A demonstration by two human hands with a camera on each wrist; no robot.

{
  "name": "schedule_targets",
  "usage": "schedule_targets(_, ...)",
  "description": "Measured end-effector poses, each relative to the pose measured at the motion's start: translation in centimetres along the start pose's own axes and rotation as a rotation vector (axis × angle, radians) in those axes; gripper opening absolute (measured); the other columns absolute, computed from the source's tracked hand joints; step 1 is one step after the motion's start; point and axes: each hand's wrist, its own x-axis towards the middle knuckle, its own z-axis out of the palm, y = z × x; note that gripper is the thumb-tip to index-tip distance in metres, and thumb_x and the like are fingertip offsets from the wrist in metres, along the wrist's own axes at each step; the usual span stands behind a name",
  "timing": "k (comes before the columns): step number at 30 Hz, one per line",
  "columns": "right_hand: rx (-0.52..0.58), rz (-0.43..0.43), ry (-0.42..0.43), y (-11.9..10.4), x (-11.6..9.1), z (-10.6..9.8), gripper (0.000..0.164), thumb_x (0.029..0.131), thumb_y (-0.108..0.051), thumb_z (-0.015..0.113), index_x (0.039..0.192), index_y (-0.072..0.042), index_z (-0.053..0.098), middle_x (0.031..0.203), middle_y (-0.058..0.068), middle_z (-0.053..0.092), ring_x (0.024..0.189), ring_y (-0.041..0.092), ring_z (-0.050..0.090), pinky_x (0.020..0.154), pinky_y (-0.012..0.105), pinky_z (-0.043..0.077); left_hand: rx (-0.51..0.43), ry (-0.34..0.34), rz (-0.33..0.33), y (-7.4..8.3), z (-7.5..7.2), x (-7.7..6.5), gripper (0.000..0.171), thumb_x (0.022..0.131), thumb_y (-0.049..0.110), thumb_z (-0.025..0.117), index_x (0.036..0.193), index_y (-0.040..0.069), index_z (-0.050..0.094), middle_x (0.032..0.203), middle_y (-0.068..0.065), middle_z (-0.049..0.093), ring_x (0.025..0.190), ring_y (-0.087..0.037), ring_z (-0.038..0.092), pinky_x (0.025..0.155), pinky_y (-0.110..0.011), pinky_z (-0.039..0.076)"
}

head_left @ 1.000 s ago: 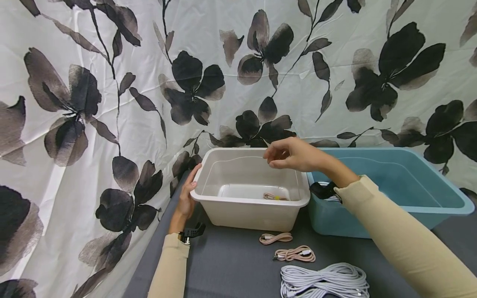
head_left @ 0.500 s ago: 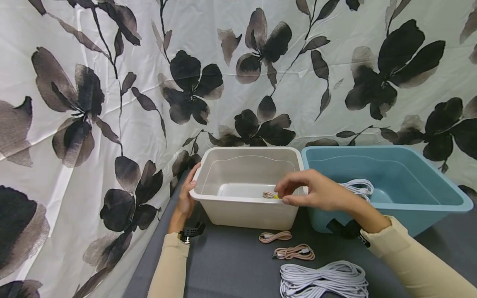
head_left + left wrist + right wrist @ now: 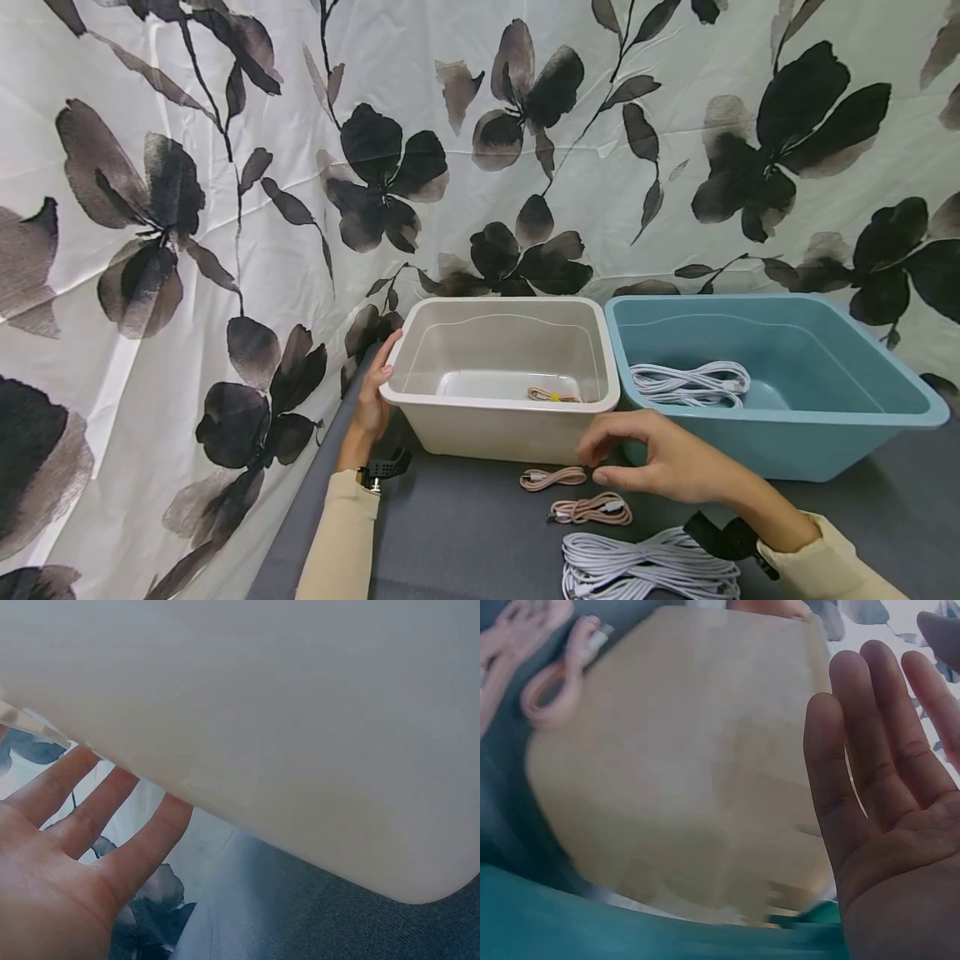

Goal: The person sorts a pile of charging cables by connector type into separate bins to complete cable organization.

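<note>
My left hand point(image 3: 370, 400) rests on the left rim of a beige plastic tub point(image 3: 487, 429). Its fingers point(image 3: 146, 847) lie nearly straight against the tub's outer side in the left wrist view. Inside this tub is a small pinkish cable point(image 3: 543, 393) with a yellow tie. My right hand point(image 3: 660, 458), holding nothing, hovers with loosely bent fingers in front of where the two tubs meet. Just left of and below it, two coiled pinkish cables point(image 3: 552, 477) lie on the grey surface. A large white cable bundle point(image 3: 645, 567) lies nearer to me.
A blue tub point(image 3: 810, 425) stands right beside the beige one, with a coiled white cable point(image 3: 693, 384) in it. Behind both hangs a white curtain point(image 3: 420, 50) with dark flowers. Grey cloth point(image 3: 450, 533) covers the surface underneath.
My right hand has come down from above the beige tub's back edge, toward me and to the right, uncovering the white cable in the blue tub. The left hand stays put.
</note>
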Motion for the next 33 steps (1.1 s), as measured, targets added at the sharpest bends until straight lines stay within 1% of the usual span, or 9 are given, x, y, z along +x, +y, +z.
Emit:
schedule_targets(2,0.03,0.025,-0.005,0.7,-0.4,0.6,0.026,0.094,-0.007,0.071,0.115,-0.022,0.07,0.104,-0.006,0.07,0.092,0.013,0.066,0.08,0.03,0.055,-0.001,-0.001,0.001,-0.1,0.0,0.0,0.069,0.093,0.026,0.032,0.162,0.02,0.031,0.166,-0.009,0.029,0.139,-0.027,0.038,0.109,-0.047,0.037)
schedule_targets(7,0.077,0.059,-0.03,2.8,-1.3,1.9,0.023,0.096,-0.01,0.069,0.118,-0.019,0.069,0.106,-0.002,0.07,0.094,0.017,0.068,0.083,0.032,0.057,-0.004,-0.006,0.006,-0.1,-0.1,0.1,0.069,0.093,0.026,0.032,0.162,0.02,0.03,0.167,-0.008,0.028,0.139,-0.026,0.038,0.11,-0.045,0.037)
schedule_targets(10,0.066,0.094,-0.027,4.1,-1.8,2.4,0.021,0.096,-0.013,0.07,0.116,-0.019,0.069,0.104,-0.003,0.07,0.093,0.015,0.068,0.082,0.032,0.057,-0.014,-0.011,0.008,-0.1,0.0,0.1,0.069,0.093,0.026,0.032,0.162,0.02,0.03,0.167,-0.008,0.028,0.139,-0.026,0.038,0.109,-0.044,0.038)
schedule_targets(14,0.038,0.133,-0.015,5.6,-2.3,3.0,0.022,0.094,-0.011,0.072,0.114,-0.02,0.07,0.102,-0.004,0.07,0.09,0.011,0.068,0.08,0.031,0.057,-0.03,-0.012,0.013,0.0,0.1,0.1,0.069,0.093,0.025,0.032,0.162,0.019,0.03,0.167,-0.008,0.028,0.139,-0.026,0.038,0.109,-0.043,0.039)
schedule_targets(18,0.022,0.189,-0.022,6.6,-2.7,3.5,0.022,0.093,-0.011,0.072,0.113,-0.019,0.071,0.102,0.001,0.072,0.09,0.008,0.068,0.079,0.03,0.057,-0.031,-0.008,0.016,0.0,0.1,0.0,0.07,0.093,0.025,0.032,0.162,0.019,0.03,0.166,-0.008,0.029,0.139,-0.027,0.038,0.109,-0.043,0.038)
schedule_targets(22,-0.005,0.244,-0.028,6.9,-2.9,3.5,0.02,0.092,-0.015,0.073,0.112,-0.015,0.072,0.103,0.008,0.073,0.091,0.012,0.069,0.079,0.032,0.057,-0.027,-0.01,0.018,0.0,0.1,0.0,0.07,0.093,0.025,0.032,0.162,0.018,0.029,0.167,-0.007,0.028,0.14,-0.027,0.037,0.11,-0.044,0.037)
schedule_targets(25,-0.023,0.288,-0.03,6.9,-2.9,3.4,0.021,0.091,-0.017,0.074,0.111,-0.01,0.072,0.104,0.008,0.073,0.092,0.015,0.07,0.079,0.033,0.057,-0.029,-0.011,0.02,0.0,0.1,0.0,0.069,0.093,0.026,0.032,0.162,0.018,0.03,0.167,-0.006,0.028,0.141,-0.026,0.037,0.111,-0.045,0.036)
schedule_targets(29,-0.035,0.34,-0.05,6.9,-2.8,3.4,0.022,0.09,-0.017,0.075,0.11,-0.009,0.072,0.105,0.008,0.073,0.092,0.014,0.069,0.079,0.033,0.057,-0.027,-0.01,0.022,-0.1,0.1,0.1,0.07,0.093,0.027,0.033,0.162,0.018,0.029,0.167,-0.006,0.028,0.14,-0.026,0.037,0.11,-0.045,0.036)
schedule_targets(33,-0.049,0.365,-0.073,6.8,-2.7,3.4,0.022,0.089,-0.018,0.077,0.108,-0.009,0.073,0.104,0.008,0.073,0.09,0.011,0.069,0.078,0.032,0.057,-0.021,-0.011,0.018,-0.2,0.0,0.0,0.07,0.094,0.026,0.033,0.163,0.017,0.028,0.167,-0.008,0.028,0.139,-0.027,0.038,0.108,-0.045,0.038)
